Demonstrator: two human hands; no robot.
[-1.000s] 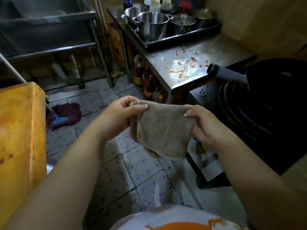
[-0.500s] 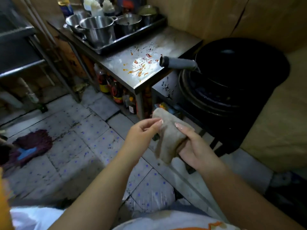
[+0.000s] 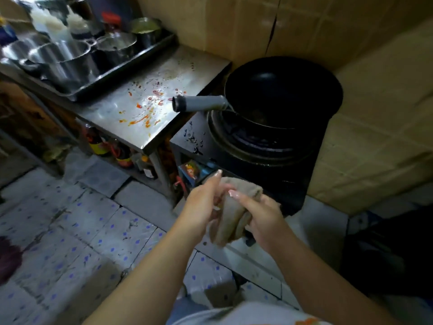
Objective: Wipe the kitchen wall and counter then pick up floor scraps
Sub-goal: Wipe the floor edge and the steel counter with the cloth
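A grey-brown cloth [image 3: 230, 216] is bunched between both hands in front of the stove. My right hand [image 3: 260, 219] grips it from the right, fingers curled round the folds. My left hand [image 3: 203, 205] presses against its left side with fingers fairly straight, fingertips pointing up. The steel counter [image 3: 161, 90] beyond carries red-orange sauce smears [image 3: 143, 113] and dark crumbs. The tan tiled wall [image 3: 375, 102] rises behind and to the right of the stove.
A black wok [image 3: 283, 90] with a grey handle [image 3: 199, 103] sits on a dark stove [image 3: 253, 148]. A tray of steel pots [image 3: 70, 57] fills the counter's back. Bottles [image 3: 121, 153] stand under the counter. The floor is blue-dotted tile [image 3: 82, 231]; a mop head [image 3: 9, 261] lies far left.
The cloth, held spread open a second ago, is now folded and bunched between my hands. My view has swung right, toward the wok and wall.
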